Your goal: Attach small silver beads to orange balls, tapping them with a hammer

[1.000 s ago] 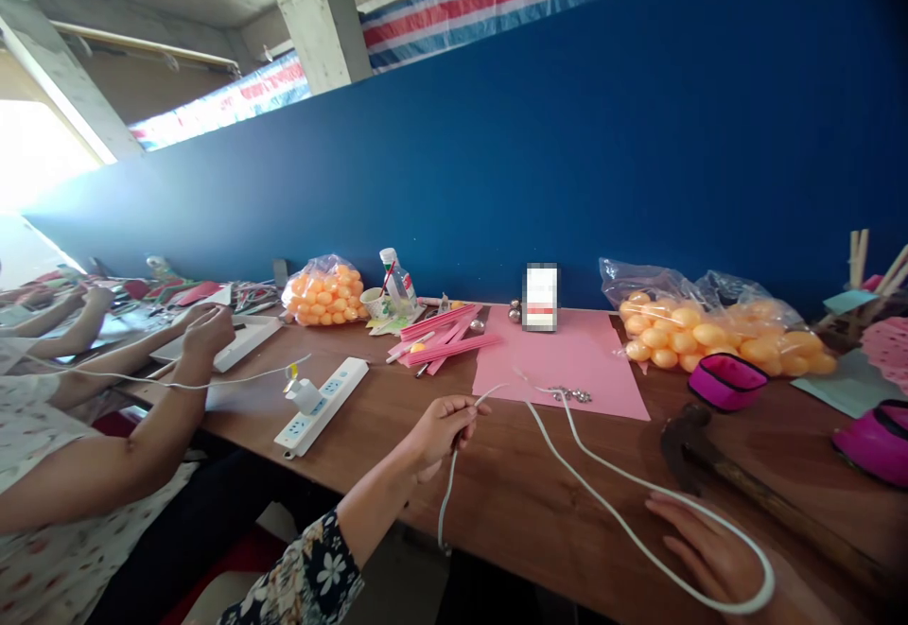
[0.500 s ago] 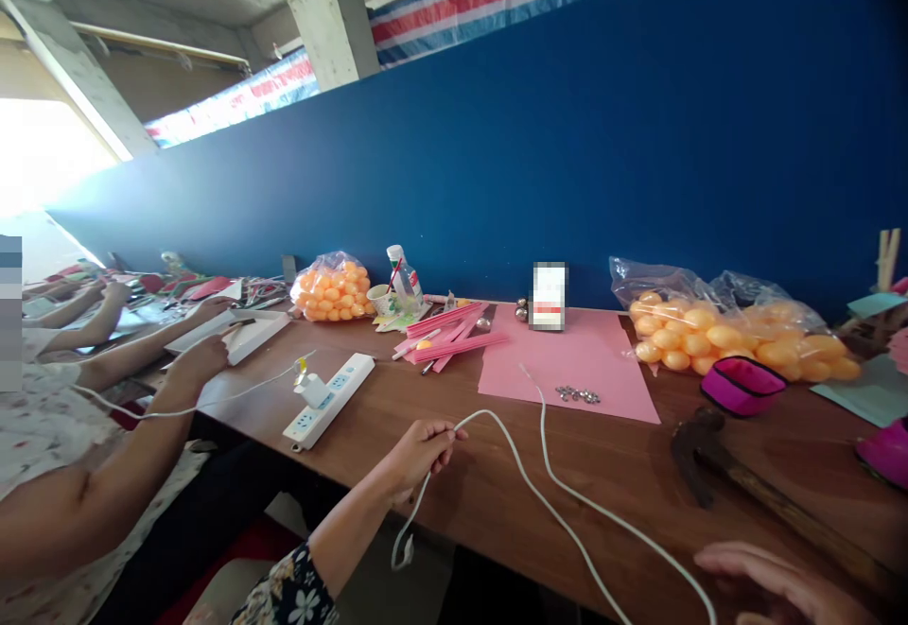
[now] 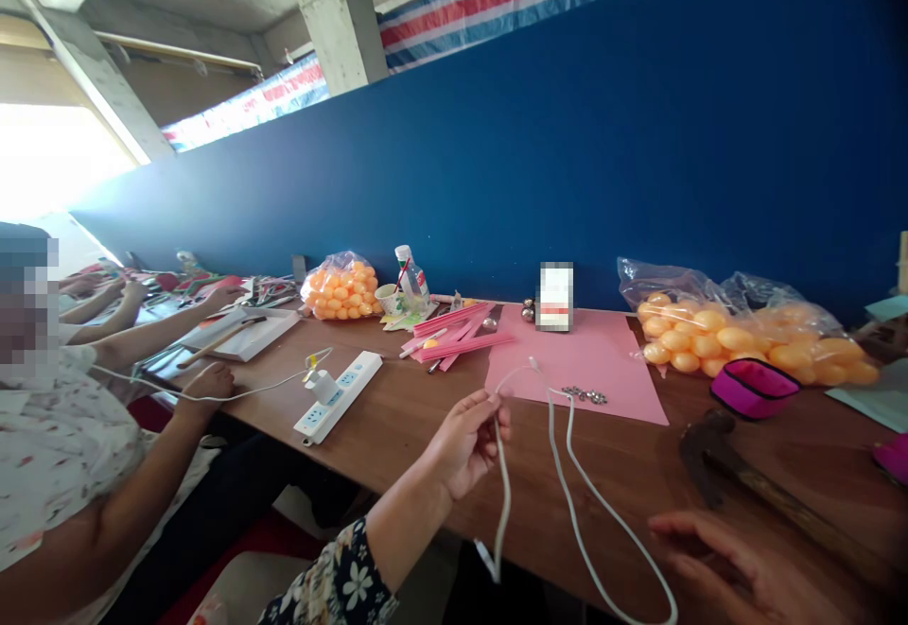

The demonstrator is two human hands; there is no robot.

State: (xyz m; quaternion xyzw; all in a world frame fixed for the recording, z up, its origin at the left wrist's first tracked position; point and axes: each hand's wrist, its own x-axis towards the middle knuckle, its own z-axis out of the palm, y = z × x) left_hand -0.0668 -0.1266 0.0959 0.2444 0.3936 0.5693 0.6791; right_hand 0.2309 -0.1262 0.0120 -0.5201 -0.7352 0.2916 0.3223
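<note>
A white cable (image 3: 557, 455) loops over the front of the brown table. My left hand (image 3: 464, 441) pinches it near the middle of the table edge, and one end with a plug hangs below that hand. The other end lies on a pink sheet (image 3: 511, 351), close to a small cluster of shiny metal bits (image 3: 585, 395). At the lower right, my right hand (image 3: 730, 564) is held with its fingers apart and nothing in them. The cable's loop passes just left of it, and a claw hammer (image 3: 738, 464) lies beyond it.
A power strip (image 3: 339, 398) with a white adapter stands left of my hand. Bags of orange balls (image 3: 340, 286) (image 3: 709, 332) and a magenta pouch (image 3: 754, 389) are on the table. Pink strips (image 3: 454, 332) lie centrally. A co-worker (image 3: 63, 455) sits at the left.
My left hand dipped with the cable, then rose again and went right. My right hand drew back, then came slightly left. The cable loop shifted. The co-worker's hand lowered to the table edge.
</note>
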